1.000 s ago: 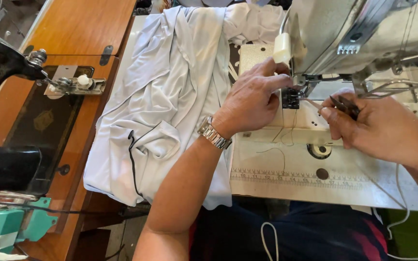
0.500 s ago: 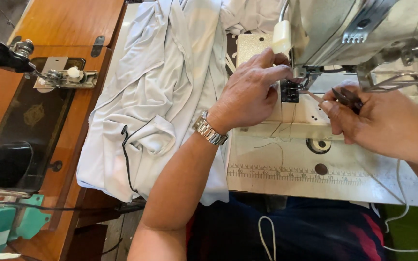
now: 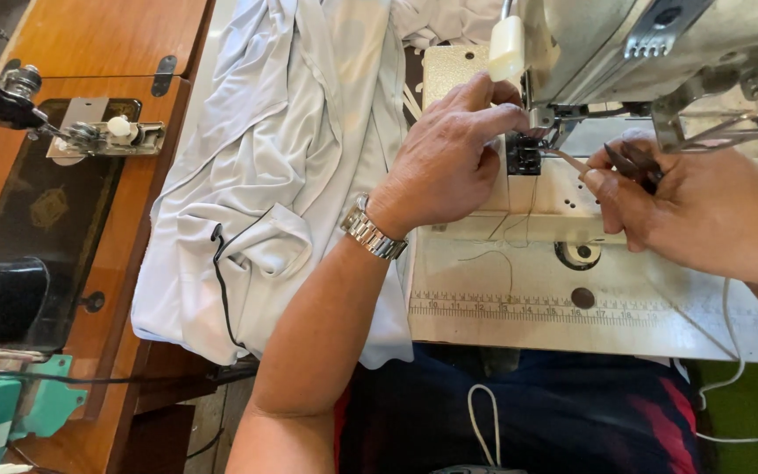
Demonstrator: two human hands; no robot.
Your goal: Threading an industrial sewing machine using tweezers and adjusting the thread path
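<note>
- Left hand (image 3: 449, 162) has stayed at the grey sewing machine's black presser foot (image 3: 526, 156), fingertips pressed together there
- Right hand (image 3: 704, 215) has edged closer, pinching small dark snips (image 3: 632, 162); pale blue garment (image 3: 265, 175) lies bunched beside

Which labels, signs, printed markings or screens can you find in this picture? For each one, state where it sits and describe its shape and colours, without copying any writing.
Printed ruler strip: along the front of the pale sewing machine bed, below the left hand; a long narrow band of dark ticks and numerals on cream.
Gold emblem: on the black bed of the older machine at left; a small diamond-like decal.
No packages, signs or screens show.
</note>
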